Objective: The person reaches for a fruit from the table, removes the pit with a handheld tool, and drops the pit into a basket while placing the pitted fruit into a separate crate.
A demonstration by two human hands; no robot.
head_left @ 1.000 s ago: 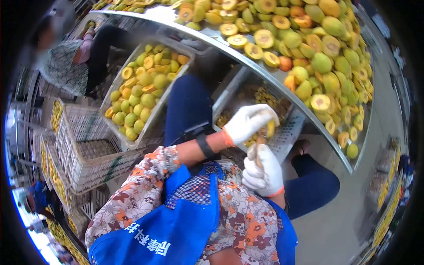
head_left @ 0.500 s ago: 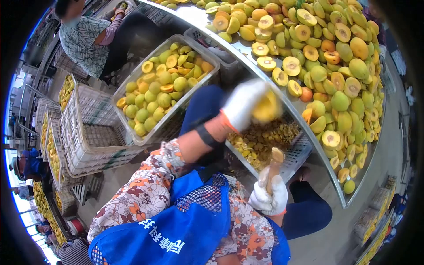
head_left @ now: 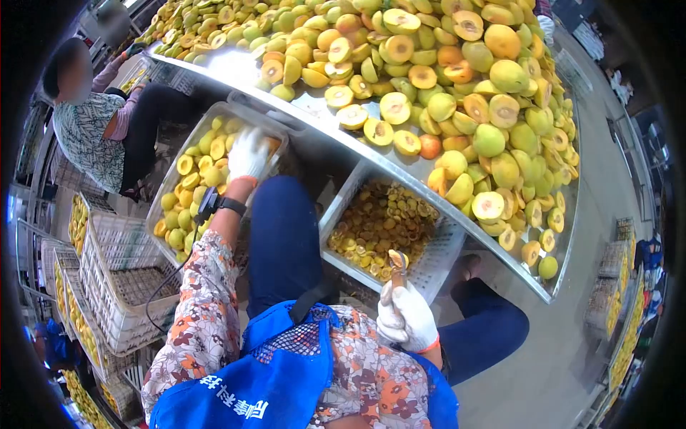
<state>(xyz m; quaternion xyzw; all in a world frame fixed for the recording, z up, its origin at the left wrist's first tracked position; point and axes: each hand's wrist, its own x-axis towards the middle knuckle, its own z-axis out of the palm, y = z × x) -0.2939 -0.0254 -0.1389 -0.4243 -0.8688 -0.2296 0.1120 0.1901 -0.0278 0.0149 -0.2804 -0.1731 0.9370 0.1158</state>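
My left hand [head_left: 250, 155], in a white glove, reaches into the light plastic crate [head_left: 158, 193] of yellow-green stone-fruit halves [head_left: 187, 166]. Motion smears its fingers, and an orange fruit half shows right beside them. In front of my body, my right hand [head_left: 407, 318], also gloved, is wrapped round a wooden-handled scoop-like tool [head_left: 397, 275]. The tool points upward, with a curved metal edge and a yellowish bit at its tip. Just beyond it stands a white crate [head_left: 446, 266] holding fruit pits and scraps [head_left: 382, 225].
A metal table [head_left: 400, 163] heaped with halved fruit [head_left: 457, 107] spans the far side, its edge above the scrap crate. White slatted crates [head_left: 125, 286] stand at left. A person [head_left: 89, 129] sits beyond the fruit crate. More filled crates line the right.
My left hand has moved left from the table edge, where it held a yellow fruit, into the fruit crate. My right hand keeps the tool upright. The view has shifted.
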